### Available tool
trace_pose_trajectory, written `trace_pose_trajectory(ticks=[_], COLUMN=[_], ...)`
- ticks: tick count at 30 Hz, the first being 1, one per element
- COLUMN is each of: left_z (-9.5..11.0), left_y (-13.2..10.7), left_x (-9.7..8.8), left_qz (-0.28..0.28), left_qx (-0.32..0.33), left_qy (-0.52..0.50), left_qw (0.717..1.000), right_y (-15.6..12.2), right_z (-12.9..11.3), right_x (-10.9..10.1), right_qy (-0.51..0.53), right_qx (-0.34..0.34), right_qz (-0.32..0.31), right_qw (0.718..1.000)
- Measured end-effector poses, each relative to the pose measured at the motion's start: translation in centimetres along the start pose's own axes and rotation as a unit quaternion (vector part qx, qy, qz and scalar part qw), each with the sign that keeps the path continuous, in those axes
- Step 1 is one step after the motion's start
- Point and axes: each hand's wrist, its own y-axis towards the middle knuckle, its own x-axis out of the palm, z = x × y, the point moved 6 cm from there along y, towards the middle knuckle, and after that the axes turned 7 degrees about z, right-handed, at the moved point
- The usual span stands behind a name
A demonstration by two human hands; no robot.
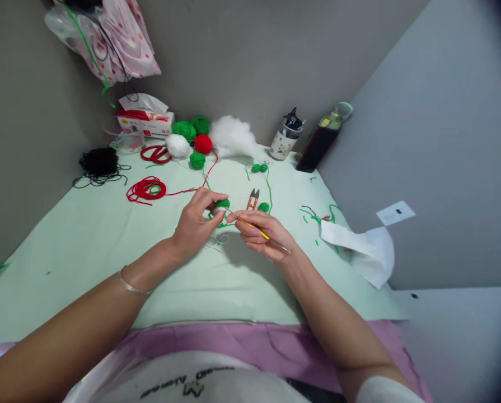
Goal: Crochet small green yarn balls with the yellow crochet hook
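Note:
My left hand [196,221] pinches a small green crochet piece [222,204] above the pale green table [86,240], with green yarn trailing from it. My right hand [262,235] grips a crochet hook with a yellow handle [256,229], its tip pointing into the green piece. Both hands are closed and nearly touch at the table's middle. A silver bangle [132,287] sits on my left wrist.
Orange thread snips [253,198] lie just beyond my hands. Green, red and white yarn balls [193,140], white stuffing [233,137] and a tissue box [145,123] stand at the back. Red yarn [146,189], black yarn [99,162], a jar [286,140], a bottle [323,137], white paper [365,249].

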Motion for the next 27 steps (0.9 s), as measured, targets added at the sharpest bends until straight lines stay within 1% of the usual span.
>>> trace_pose_trajectory(ticks=[4, 6, 7, 9, 11, 13, 15, 16, 17, 18, 19, 21, 22, 23, 24, 25, 27], left_z=[-0.5, -0.5, -0.6, -0.6, -0.6, -0.6, -0.6, -0.6, -0.7, -0.7, -0.7, -0.6, -0.5, -0.3, -0.2, -0.1, 0.1], left_y=[-0.3, -0.4, -0.4, -0.3, -0.2, -0.1, -0.1, -0.1, -0.2, -0.2, -0.3, -0.3, -0.3, -0.3, -0.2, -0.2, 0.0], left_x=[0.4, 0.7, 0.8, 1.0, 1.0, 1.0, 1.1, 1.1, 1.1, 1.1, 1.0, 0.7, 0.5, 0.3, 0.0, -0.2, -0.4], left_qz=[-0.018, -0.037, -0.045, -0.056, -0.059, -0.056, -0.052, -0.051, -0.049, -0.046, -0.042, -0.031, -0.025, -0.019, -0.014, -0.012, -0.012], left_qx=[-0.053, -0.079, -0.091, -0.108, -0.115, -0.114, -0.107, -0.101, -0.094, -0.085, -0.074, -0.044, -0.026, -0.007, 0.013, 0.033, 0.065], left_qy=[-0.027, -0.044, -0.051, -0.062, -0.066, -0.066, -0.062, -0.059, -0.055, -0.049, -0.042, -0.023, -0.012, 0.000, 0.012, 0.023, 0.042], left_qw=[0.998, 0.995, 0.994, 0.991, 0.989, 0.990, 0.991, 0.992, 0.993, 0.994, 0.996, 0.998, 0.999, 1.000, 1.000, 0.999, 0.997], right_y=[-0.2, -0.4, -0.6, -1.0, -1.5, -1.9, -2.1, -2.0, -1.9, -1.7, -1.4, -0.7, -0.5, -0.3, -0.2, -0.1, 0.0], right_z=[-0.4, -0.5, -0.5, -0.7, -0.7, -0.5, -0.3, -0.3, -0.3, -0.3, -0.2, 0.1, 0.3, 0.5, 0.6, 0.6, 0.6], right_x=[0.6, 0.9, 1.0, 1.3, 1.9, 2.4, 2.7, 2.7, 2.6, 2.3, 1.9, 1.4, 1.2, 1.2, 1.2, 1.2, 1.1], right_qy=[-0.053, -0.111, -0.154, -0.264, -0.370, -0.443, -0.486, -0.493, -0.487, -0.462, -0.417, -0.278, -0.202, -0.137, -0.085, -0.048, -0.008], right_qx=[-0.062, -0.102, -0.126, -0.180, -0.226, -0.255, -0.269, -0.270, -0.263, -0.248, -0.221, -0.143, -0.097, -0.056, -0.025, -0.002, 0.019], right_qz=[0.035, 0.055, 0.066, 0.095, 0.116, 0.126, 0.129, 0.129, 0.127, 0.120, 0.105, 0.052, 0.020, -0.009, -0.030, -0.044, -0.056], right_qw=[0.996, 0.987, 0.978, 0.943, 0.894, 0.850, 0.822, 0.817, 0.823, 0.843, 0.875, 0.949, 0.974, 0.989, 0.996, 0.998, 0.998])
